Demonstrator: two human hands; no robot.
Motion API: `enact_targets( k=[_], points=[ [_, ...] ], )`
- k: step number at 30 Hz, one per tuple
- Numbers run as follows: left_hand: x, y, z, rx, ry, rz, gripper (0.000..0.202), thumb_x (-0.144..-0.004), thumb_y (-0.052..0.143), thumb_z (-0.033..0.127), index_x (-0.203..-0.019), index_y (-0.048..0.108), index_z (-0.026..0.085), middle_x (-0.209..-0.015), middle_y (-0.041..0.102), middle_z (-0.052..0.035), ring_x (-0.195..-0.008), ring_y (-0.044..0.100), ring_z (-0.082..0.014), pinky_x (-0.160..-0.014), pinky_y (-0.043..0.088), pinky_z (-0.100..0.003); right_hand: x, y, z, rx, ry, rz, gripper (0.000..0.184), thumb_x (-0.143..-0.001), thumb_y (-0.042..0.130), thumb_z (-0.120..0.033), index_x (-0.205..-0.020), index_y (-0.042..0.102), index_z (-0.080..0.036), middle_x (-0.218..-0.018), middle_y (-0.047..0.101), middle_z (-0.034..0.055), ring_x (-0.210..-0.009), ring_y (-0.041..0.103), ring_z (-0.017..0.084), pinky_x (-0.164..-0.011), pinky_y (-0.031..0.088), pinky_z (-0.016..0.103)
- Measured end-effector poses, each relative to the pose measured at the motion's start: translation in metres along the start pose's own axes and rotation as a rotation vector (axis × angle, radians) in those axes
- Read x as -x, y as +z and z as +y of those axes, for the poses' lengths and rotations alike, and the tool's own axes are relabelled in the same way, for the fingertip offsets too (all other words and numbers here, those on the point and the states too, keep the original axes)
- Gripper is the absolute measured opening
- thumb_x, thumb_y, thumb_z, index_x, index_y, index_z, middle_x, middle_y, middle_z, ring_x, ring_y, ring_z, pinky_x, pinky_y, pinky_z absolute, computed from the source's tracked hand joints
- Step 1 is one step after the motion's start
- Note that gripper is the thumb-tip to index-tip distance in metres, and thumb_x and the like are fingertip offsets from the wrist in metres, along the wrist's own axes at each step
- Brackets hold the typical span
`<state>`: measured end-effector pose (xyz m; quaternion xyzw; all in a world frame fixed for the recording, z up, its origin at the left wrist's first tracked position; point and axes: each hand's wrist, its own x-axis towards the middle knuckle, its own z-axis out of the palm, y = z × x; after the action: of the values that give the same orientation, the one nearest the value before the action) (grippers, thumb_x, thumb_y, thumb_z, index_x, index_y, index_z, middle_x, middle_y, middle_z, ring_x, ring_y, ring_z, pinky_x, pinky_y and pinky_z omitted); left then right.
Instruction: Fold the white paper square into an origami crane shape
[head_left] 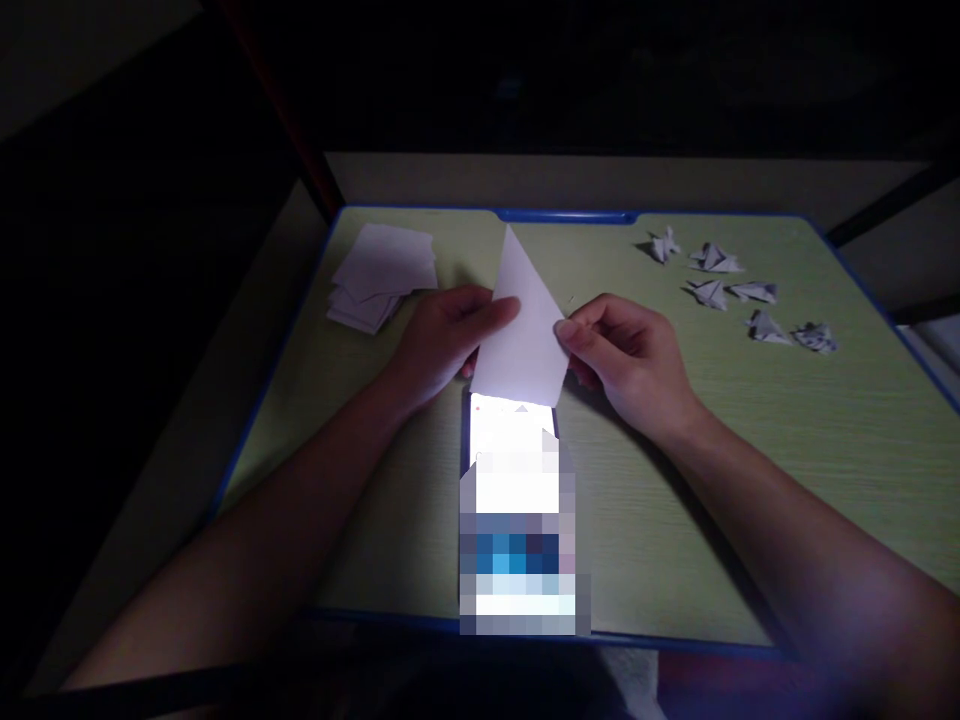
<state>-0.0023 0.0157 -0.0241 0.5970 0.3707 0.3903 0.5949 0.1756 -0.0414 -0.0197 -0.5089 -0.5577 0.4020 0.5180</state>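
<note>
A white sheet of paper (pixel 521 335), pointed at its top, is held up over the middle of the table. My left hand (pixel 450 335) grips its left edge, thumb on the front face and fingers behind. At the right edge my right hand (pixel 626 355) pinches the sheet between thumb and fingers. Just below the paper lies a phone (pixel 514 430) with a bright lit screen, mostly blurred into blocks. The sheet's lower edge overlaps the phone's top end. Fingers behind the paper are partly hidden.
A loose stack of white paper (pixel 386 262) lies at the table's back left. Several small folded paper pieces (pixel 706 292) are scattered at the back right. The green table (pixel 750 520) has a blue rim, with a blue handle (pixel 566 216) at its far edge. Surroundings are dark.
</note>
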Motion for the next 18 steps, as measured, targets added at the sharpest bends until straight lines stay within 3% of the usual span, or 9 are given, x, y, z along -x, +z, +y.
enact_targets(
  k=[6,11,18],
  points=[
    [0.0018,0.0029,0.0001,0.01,-0.028,0.008,0.037,-0.069,0.071,0.051,-0.068,0.059,0.016,-0.048,0.049,0.0056,-0.037,0.041,-0.0052,-0.035,0.027,-0.019,0.001,0.0006,-0.0012,0.008,-0.011,-0.024,0.03,-0.079,0.068,-0.044,-0.065,0.056,-0.02,-0.05,0.051,-0.0042,-0.042,0.039,0.007,-0.04,0.026,0.024],
    [0.0031,0.005,0.0026,0.027,-0.035,0.042,0.038,-0.068,0.072,0.051,-0.068,0.059,0.015,-0.058,0.056,0.0029,-0.048,0.052,-0.008,-0.043,0.038,-0.02,0.0003,0.0012,-0.0014,0.002,0.006,-0.057,0.03,-0.079,0.068,-0.042,-0.065,0.055,-0.019,-0.052,0.052,-0.0042,-0.044,0.039,0.006,-0.041,0.027,0.024],
    [-0.0004,0.001,-0.0027,0.004,-0.028,0.018,0.032,-0.073,0.067,0.046,-0.069,0.058,0.015,-0.058,0.055,0.0026,-0.047,0.05,-0.0074,-0.043,0.036,-0.019,-0.0002,0.0009,-0.0004,-0.01,0.018,-0.064,0.028,-0.08,0.067,-0.04,-0.065,0.056,-0.019,-0.052,0.052,-0.0042,-0.044,0.04,0.006,-0.041,0.027,0.024]
  ],
)
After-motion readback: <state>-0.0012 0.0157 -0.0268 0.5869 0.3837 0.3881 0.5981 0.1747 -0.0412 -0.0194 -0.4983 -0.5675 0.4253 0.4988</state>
